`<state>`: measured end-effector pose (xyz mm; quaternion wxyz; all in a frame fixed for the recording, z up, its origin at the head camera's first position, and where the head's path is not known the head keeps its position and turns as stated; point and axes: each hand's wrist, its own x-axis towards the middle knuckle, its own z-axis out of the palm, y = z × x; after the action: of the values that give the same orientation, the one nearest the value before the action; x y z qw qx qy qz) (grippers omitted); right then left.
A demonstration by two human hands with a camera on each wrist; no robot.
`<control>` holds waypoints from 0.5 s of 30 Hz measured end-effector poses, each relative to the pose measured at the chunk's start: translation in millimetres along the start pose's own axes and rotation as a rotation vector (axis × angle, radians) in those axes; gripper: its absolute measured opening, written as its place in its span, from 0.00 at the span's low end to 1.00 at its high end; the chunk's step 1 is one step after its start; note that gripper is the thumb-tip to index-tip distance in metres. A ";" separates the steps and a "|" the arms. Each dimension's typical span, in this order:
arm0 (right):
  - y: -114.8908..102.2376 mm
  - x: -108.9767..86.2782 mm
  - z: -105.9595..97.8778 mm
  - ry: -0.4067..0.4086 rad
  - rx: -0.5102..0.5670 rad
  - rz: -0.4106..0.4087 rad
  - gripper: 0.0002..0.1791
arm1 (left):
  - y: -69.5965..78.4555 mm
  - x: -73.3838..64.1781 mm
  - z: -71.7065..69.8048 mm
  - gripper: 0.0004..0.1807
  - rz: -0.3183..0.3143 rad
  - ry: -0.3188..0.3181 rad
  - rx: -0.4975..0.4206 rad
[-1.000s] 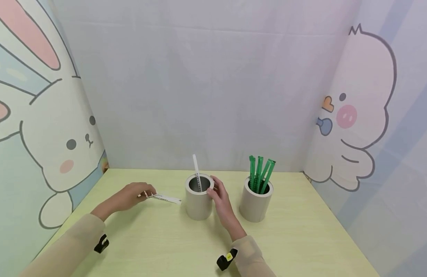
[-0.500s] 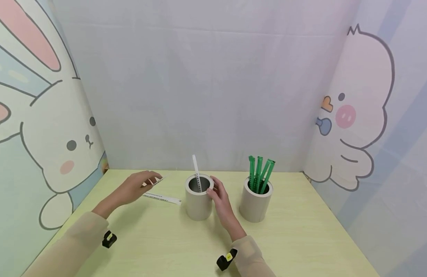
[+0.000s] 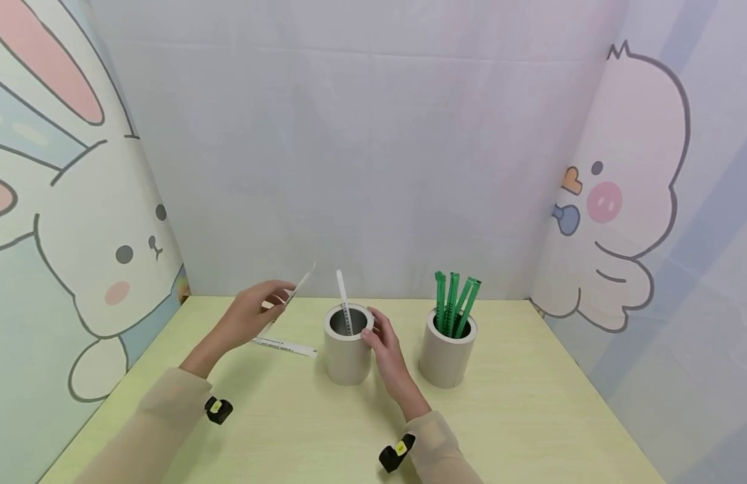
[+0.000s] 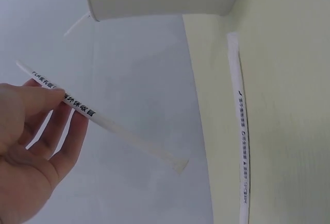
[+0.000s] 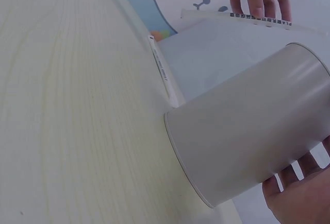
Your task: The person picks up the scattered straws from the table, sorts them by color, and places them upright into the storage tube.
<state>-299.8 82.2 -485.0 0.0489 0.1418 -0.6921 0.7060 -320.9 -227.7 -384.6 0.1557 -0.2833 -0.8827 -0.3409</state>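
Note:
My left hand [image 3: 252, 314] pinches a white paper-wrapped straw [image 4: 131, 139] between thumb and fingers. Raised over the table, the straw slants, its upper end toward the middle container. My right hand [image 3: 390, 356] holds that grey cylindrical container [image 3: 347, 359] at its right side, thumb at the rim and fingers round the far side. One white wrapped straw [image 3: 341, 288] stands tilted inside it, its lower part hidden. Left of the container, another white wrapped straw [image 4: 240, 110] lies on the table, printed with dark lettering.
To the right stands a second grey container [image 3: 446, 363] with several green wrapped straws [image 3: 453, 296] upright in it. The pale wood-look table [image 3: 312, 430] meets a grey cloth backdrop [image 3: 373, 168] behind, with cartoon-printed cloths at both sides.
The left hand has lifted a straw off the table, moving up and rightward, and the straw has swung from near-flat to steeply slanted. The right hand and both containers stay put.

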 end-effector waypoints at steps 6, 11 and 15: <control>-0.9 -0.4 0.7 -0.002 -0.013 -0.006 0.32 | 13.9 5.9 5.0 0.25 -0.069 0.082 -0.093; -0.6 0.0 0.7 -0.001 -0.011 -0.003 0.32 | 22.2 9.7 6.5 0.26 -0.095 0.149 -0.189; -0.4 0.3 0.0 0.000 -0.009 -0.008 0.32 | 31.7 15.2 7.2 0.25 -0.096 0.206 -0.277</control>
<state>-300.0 82.2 -484.5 0.0527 0.1443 -0.6947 0.7027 -314.3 -197.5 -366.4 0.1883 -0.2234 -0.8193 -0.4934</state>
